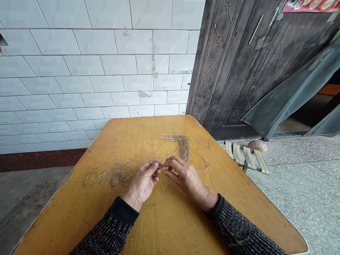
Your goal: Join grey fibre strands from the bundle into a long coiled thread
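Note:
Over the middle of the table, my left hand (145,180) pinches a thin wire (160,154) between thumb and fingertips. Part of that wire bends up in a loose loop above the hands. Just to the right is my right hand (185,176), its fingers curled and the fingertips close to the same wire; the exact contact is too small to make out. Behind the right hand lies a bent bundle of wires (184,147). Left of my left hand, several loose coils of wire (119,174) rest on the tabletop.
The wooden table (170,226) has rounded corners and stands near a white tiled wall (106,63). To the right are a dark patterned metal door (225,71), a grey-green curtain (292,92) and a low folding stool (248,157) with webbing straps. Stray wires (204,169) lie beyond the right hand.

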Motion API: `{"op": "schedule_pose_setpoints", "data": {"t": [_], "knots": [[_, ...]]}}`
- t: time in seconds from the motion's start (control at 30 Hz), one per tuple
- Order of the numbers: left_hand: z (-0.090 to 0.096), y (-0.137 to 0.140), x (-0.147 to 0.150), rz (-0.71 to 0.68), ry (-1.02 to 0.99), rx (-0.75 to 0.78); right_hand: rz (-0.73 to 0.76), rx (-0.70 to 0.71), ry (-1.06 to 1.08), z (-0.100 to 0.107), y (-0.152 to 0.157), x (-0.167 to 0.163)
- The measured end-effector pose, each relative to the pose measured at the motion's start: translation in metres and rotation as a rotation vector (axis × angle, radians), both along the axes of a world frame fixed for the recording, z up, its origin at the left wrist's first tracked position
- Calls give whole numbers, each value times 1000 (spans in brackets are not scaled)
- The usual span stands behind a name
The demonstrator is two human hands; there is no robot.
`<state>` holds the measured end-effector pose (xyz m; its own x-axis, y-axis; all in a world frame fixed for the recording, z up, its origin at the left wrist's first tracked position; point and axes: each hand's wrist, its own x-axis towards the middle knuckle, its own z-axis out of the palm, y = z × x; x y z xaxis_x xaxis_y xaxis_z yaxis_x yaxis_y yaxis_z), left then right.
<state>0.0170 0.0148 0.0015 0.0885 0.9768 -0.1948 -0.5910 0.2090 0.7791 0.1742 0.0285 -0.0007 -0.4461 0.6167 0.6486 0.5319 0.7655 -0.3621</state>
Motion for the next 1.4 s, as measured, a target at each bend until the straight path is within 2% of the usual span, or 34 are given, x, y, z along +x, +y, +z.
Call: {"op": "schedule_pose_setpoints", "data": {"t": [0.23,0.57,0.7,0.77,0.97,1.1,1.23,1.33,1.4], "knots": [[-2,0,0,-5,18,22,-128,111,-136,1,1,-1],[-4,1,0,4,11,33,-261,80,-259,-1,0,-5],[-4,1,0,7,20,38,-254,42,-252,0,-1,-5],[-4,1,0,12,24,38,-199,-20,-173,1,1,-3],[-2,2,-1,63,16,16,37,-361,360,-3,14,10],[-2,2,-2,49,15,7,105,-420,339,-6,19,11],[-2,0,-1,15,54,16,100,-436,316,-5,16,8],[-2,-1,0,22,130,60,99,-488,430,-2,14,5],[-1,-1,1,33,197,92,110,-587,541,0,15,4]]}}
